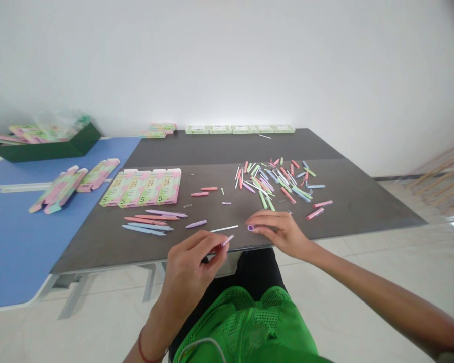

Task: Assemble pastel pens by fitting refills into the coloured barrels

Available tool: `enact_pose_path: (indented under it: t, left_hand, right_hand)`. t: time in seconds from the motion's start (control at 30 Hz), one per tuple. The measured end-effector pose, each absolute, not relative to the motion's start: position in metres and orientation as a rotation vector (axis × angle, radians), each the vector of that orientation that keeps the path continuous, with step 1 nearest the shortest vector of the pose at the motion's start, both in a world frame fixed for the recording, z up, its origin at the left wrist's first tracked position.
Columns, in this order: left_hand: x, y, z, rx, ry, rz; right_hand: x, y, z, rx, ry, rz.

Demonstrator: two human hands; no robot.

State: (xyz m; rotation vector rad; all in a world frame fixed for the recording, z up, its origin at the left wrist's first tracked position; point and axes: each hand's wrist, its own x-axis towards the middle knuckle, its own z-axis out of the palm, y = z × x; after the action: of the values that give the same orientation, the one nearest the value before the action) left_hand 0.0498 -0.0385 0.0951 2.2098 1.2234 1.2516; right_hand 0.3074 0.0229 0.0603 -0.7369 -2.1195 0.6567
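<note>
Okay, the left hand [190, 269] is curled almost shut, its thumb and fingers pinching a slim pale-pink pen part [227, 240] whose tip sticks out past them. The right hand [276, 233] sits low and half open, fingers curved forward, with a small purple cap [250, 228] right at its fingertips; whether the cap is gripped or only touched, I cannot tell. Between the hands, just ahead of the left one, a thin white tube [224, 229] lies on the dark grey tabletop [355, 206]. Just left of that tube lies a lilac pen barrel [195, 224], and further left a loose group of long pink, blue and lilac pen barrels [147, 222]. Ahead of the right hand spreads a scattered heap of pastel pen parts [272, 182]. Ahead of the left hand lies a row of flat green-and-pink cartons printed with a 5 [151, 187], and well beyond both hands more flat cartons [242, 129] line the far edge. Far to the left of the left hand, a blue table [22, 242] carries more cartons and a dark green tray [45, 150].
</note>
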Motion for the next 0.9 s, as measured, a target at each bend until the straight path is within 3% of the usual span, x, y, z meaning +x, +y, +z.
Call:
enact_pose_path:
  t: [0.2, 0.9]
  left_hand:
    - [0.060, -0.059, 0.127, 2.319, 1.251, 1.279]
    - [0.060, -0.058, 0.133, 2.340, 1.208, 1.222]
  right_hand:
    - [0.293, 0.002, 0.093, -0.619, -2.069, 0.693]
    - [0.288, 0.003, 0.085, -0.541, -2.110, 0.614]
